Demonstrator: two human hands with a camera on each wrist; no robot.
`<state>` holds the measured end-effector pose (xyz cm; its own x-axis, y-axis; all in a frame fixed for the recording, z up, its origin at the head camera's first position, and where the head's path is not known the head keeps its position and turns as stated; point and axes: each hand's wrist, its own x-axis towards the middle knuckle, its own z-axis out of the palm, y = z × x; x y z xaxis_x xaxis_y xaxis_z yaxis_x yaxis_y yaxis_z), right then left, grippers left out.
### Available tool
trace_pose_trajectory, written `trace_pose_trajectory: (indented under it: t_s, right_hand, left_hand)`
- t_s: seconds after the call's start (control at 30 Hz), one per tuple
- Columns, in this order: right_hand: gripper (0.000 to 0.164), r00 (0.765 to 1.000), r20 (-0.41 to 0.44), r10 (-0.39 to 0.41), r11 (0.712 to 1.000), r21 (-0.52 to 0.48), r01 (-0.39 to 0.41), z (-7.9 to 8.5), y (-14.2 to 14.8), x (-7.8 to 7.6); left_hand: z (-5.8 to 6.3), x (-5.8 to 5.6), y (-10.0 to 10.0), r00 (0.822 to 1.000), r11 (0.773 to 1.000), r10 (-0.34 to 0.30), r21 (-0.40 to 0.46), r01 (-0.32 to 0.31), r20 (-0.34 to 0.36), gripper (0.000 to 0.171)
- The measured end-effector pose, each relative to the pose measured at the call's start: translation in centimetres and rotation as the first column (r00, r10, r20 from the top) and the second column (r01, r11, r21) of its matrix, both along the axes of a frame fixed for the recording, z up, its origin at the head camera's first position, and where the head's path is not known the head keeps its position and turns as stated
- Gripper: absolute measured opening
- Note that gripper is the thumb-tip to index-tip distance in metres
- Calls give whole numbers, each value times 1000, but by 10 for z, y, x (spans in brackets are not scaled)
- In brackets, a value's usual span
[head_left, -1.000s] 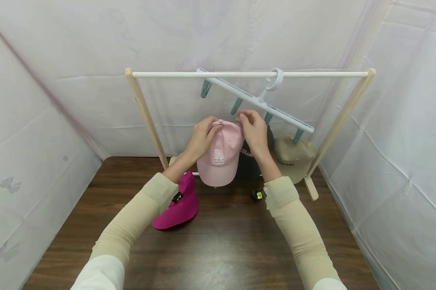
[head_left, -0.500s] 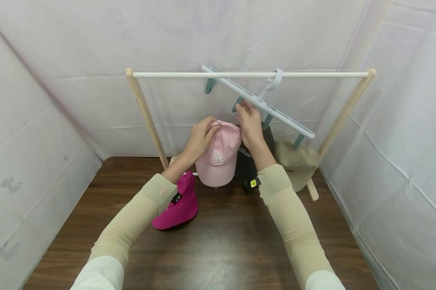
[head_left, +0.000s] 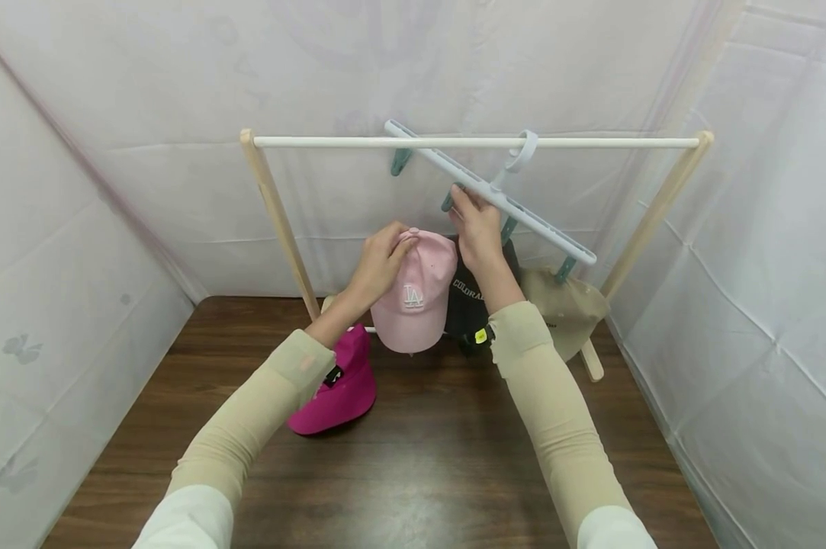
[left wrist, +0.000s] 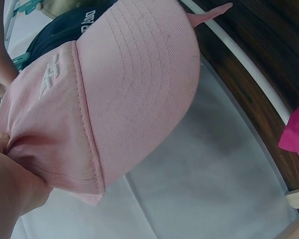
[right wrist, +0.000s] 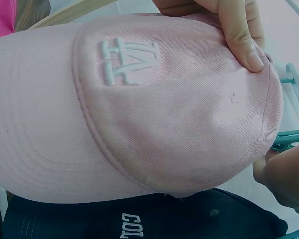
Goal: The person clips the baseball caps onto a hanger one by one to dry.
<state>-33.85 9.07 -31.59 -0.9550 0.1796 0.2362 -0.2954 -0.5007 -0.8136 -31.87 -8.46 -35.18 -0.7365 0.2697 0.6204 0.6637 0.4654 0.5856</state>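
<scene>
My left hand (head_left: pixel 380 263) pinches the crown of a pink baseball cap (head_left: pixel 436 267), its brim pointing down and white letters facing me. Folds gather under the fingers in the left wrist view. Up at the pale blue hanger (head_left: pixel 543 227), my right hand (head_left: pixel 480 232) grips a green clip (head_left: pixel 447 203) between thumb and fingers. In the right wrist view, that clip (right wrist: pixel 289 139) lies just beyond the crown of the pink cap. A black cap (head_left: pixel 466 309) and a beige cap (head_left: pixel 577 311) hang from the two clips on the hanger's right half.
The hanger hooks over the white bar (head_left: pixel 316 142) of a wooden-legged rack and slants down to the right. Its far left clip (head_left: pixel 400 161) holds nothing. A magenta cap (head_left: pixel 344 400) lies on the brown table (head_left: pixel 413 473). Cloth walls surround the table.
My right hand has moved up from beside the pink cap's crown to the green clip. The hanger has swung slightly, shifting the beige cap. My left hand keeps its hold on the pink cap.
</scene>
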Motion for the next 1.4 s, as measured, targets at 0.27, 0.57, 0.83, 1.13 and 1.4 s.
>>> trace_pose_trajectory:
  t_s: [0.27,0.57,0.83,1.13,1.4]
  right_hand:
    - [5,999,-50,-5,1000,-18,4,0,-5,-1]
    - [20,1000,-21,14,999,53,-13,-7,-3,3]
    - [45,999,19,28,992,125,-30,-10,7,9]
    - [40,995,97,21,981,188,-39,-14,19,17]
    - [38,995,100,28,976,210,-49,-16,29,27]
  left_hand:
    - [-2,1,0,1000,1000,-1,11,1,19,15]
    - [-5,3,2,999,1000,-4,13,3,40,18]
    - [-8,4,4,999,1000,0,12,0,44,20]
    - [-11,5,7,997,1000,-6,9,5,80,18]
    - [-18,7,10,996,1000,-19,7,19,84,18]
